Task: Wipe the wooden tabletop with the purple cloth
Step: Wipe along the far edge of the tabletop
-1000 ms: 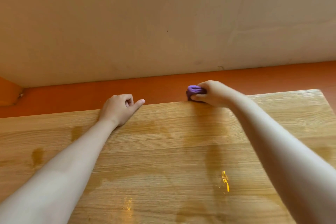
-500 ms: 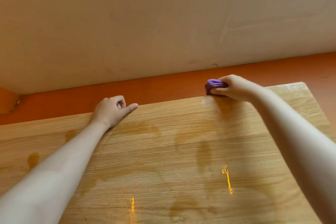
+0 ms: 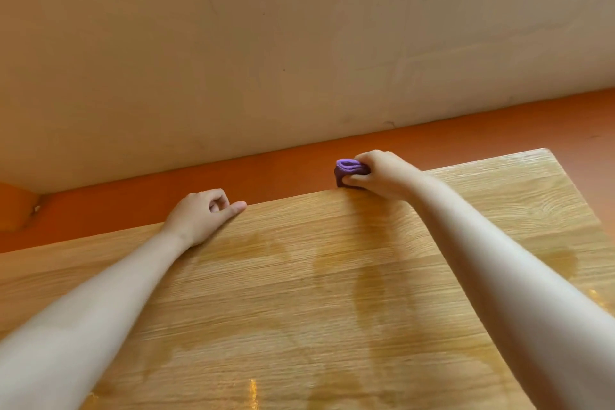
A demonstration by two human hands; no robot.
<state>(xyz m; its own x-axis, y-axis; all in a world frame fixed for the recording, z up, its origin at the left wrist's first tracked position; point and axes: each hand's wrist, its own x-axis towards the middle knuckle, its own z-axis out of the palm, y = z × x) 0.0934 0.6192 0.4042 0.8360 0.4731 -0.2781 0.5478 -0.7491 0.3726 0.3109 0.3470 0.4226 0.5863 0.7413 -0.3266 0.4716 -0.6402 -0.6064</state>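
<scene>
The wooden tabletop [image 3: 299,309] fills the lower half of the view, with darker damp streaks across its middle. My right hand [image 3: 382,173] is closed on the bunched purple cloth [image 3: 349,171], which presses on the table's far edge, right of centre. My left hand [image 3: 203,215] rests on the far edge to the left, fingers curled and thumb stretched along the rim, holding nothing. Both forearms reach across the table from the near side.
Beyond the far edge runs an orange floor [image 3: 283,173], then a pale beige wall [image 3: 299,43]. The table's right edge [image 3: 579,196] slants down toward the lower right, with orange floor beside it.
My right hand slid the cloth right along the far edge, then back left a little. The left hand stayed on the edge.
</scene>
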